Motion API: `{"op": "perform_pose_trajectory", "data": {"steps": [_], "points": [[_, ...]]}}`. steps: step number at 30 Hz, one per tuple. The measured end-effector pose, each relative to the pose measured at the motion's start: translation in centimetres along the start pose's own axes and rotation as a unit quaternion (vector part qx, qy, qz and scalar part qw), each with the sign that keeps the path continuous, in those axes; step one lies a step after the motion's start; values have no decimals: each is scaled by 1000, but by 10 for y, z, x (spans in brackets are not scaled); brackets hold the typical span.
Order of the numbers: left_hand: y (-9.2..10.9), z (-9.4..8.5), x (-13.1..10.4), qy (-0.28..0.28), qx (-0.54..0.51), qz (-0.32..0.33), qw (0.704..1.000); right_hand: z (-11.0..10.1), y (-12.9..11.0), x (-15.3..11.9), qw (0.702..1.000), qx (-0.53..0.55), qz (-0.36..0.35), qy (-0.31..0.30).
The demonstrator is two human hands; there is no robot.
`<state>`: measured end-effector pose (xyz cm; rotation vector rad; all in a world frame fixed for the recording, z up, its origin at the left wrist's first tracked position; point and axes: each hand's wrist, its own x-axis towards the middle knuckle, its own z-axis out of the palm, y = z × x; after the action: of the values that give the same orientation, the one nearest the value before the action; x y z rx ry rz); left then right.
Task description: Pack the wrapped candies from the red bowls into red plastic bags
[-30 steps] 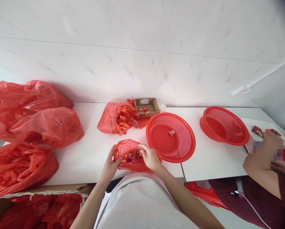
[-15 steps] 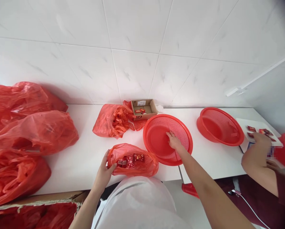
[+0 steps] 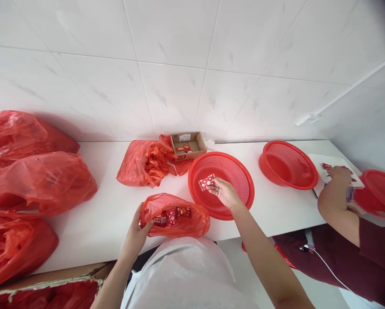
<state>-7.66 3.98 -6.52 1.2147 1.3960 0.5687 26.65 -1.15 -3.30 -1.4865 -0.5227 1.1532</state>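
My left hand grips the left rim of an open red plastic bag at the table's front edge, thumb inside and fingers outside. Several small red wrapped packets lie in the bag. Over the red mesh basket, my right hand pinches a small red packet with white dots between thumb and fingers. The inside of this basket shows no other packets.
A small cardboard box with a few red packets stands at the back beside a filled red bag. Large red bags crowd the left. On the right are another red basket and a co-worker's arm over a white board.
My right hand has lifted from the basket's bottom and moved left, with a dotted packet now in its fingers. My left hand keeps its hold on the bag. The view has shifted slightly right.
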Motion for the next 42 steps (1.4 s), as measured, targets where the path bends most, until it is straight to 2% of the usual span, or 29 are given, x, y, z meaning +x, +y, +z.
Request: {"op": "perform_pose_trajectory", "data": {"steps": [3,5,8,11,14,16,19,22,25,28,30,33,36,38,40,42], "points": [[3,2,-2,-11,-1,3,1000,27,-15,-25,993,115,13,-32],[7,2,-6,-12,1,-2,1000,48,-14,-40,991,118,18,-53],[13,3,-12,-8,0,-4,1000,78,4,-60,993,26,17,-115],[13,1,-15,-19,-40,0,999,92,25,-71,976,-161,-67,-128],[8,-1,-16,-12,-51,17,999,85,29,-73,933,-301,-188,-62],[3,-4,-17,-12,-38,16,999,72,24,-74,909,-359,-210,-33],[-4,-9,-20,-8,-26,4,1000,52,20,-82,893,-425,-137,-47],[-12,-18,-23,45,8,-4,999,40,31,-94,887,-452,-31,-86],[-18,-32,-25,72,36,-21,997,35,42,-102,892,-439,10,-104],[-13,-50,-27,74,36,-30,996,31,33,-100,912,-400,10,-91],[4,-63,-32,82,35,-18,996,30,12,-97,921,-385,-20,-62],[46,-79,-46,107,24,50,993,32,-26,-95,927,-362,-98,-11],[77,-83,-56,121,-15,109,987,43,-52,-99,934,-325,-147,-3],[76,-77,-55,117,-7,118,986,52,-56,-102,935,-320,-148,-29],[59,-65,-50,107,56,104,987,59,-51,-104,934,-326,-136,-57],[36,-51,-43,74,127,64,987,60,-44,-104,936,-322,-120,-77]]}}
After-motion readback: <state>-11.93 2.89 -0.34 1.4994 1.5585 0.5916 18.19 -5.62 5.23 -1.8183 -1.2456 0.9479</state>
